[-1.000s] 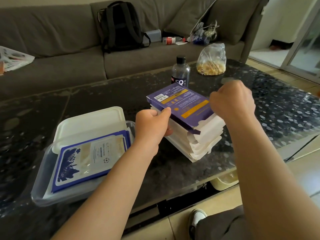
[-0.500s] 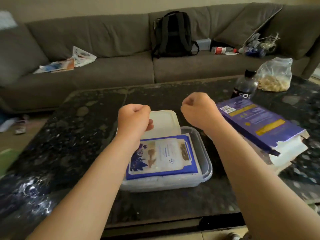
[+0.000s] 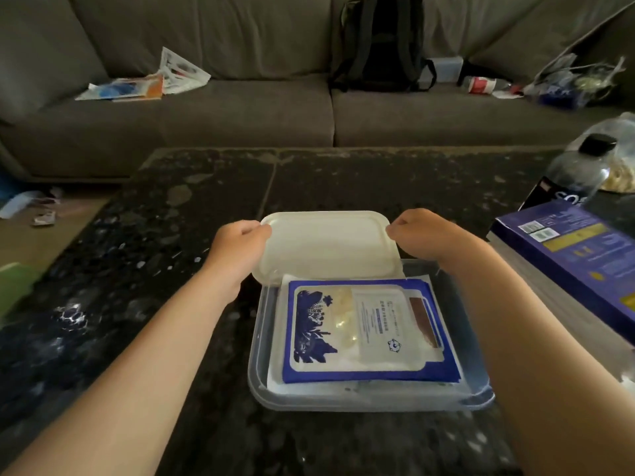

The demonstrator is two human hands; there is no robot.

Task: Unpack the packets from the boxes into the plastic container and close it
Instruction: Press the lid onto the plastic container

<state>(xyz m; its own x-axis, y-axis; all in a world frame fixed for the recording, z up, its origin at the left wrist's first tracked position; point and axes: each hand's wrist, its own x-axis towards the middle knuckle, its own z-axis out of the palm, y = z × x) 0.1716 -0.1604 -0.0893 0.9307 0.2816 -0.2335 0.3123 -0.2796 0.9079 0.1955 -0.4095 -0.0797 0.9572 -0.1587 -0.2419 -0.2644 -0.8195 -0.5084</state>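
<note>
Both hands are closed on the white lid (image 3: 326, 247). The left hand (image 3: 237, 245) curls its fingers round the far left corner and the right hand (image 3: 424, 235) round the far right corner. The lid lies across the far end of the clear plastic container (image 3: 256, 341), with its near edge over the far rim and just above the top of the packets (image 3: 360, 333). The packets lie flat in a stack inside the container, and their edges sit close within its walls. The container stands on the dark speckled table (image 3: 165, 304), which runs wide to its left and on beyond the lid to the far edge by the grey sofa (image 3: 240, 121). The right side is tighter, with a purple box (image 3: 577, 255) lying just beside the right forearm and a black-capped bottle (image 3: 574, 173) and a plastic bag (image 3: 623, 176) behind it. The bottle's label shows white letters that look like "SO", cut off by the box. The box carries barcode stickers and yellow bands, but its print is too small to read. The top packet is blue and white with a dark blue plant design, lines of tiny unreadable print and a small round cartoon mark. A black backpack (image 3: 381, 42) and loose papers (image 3: 147, 84) rest on the sofa.
</note>
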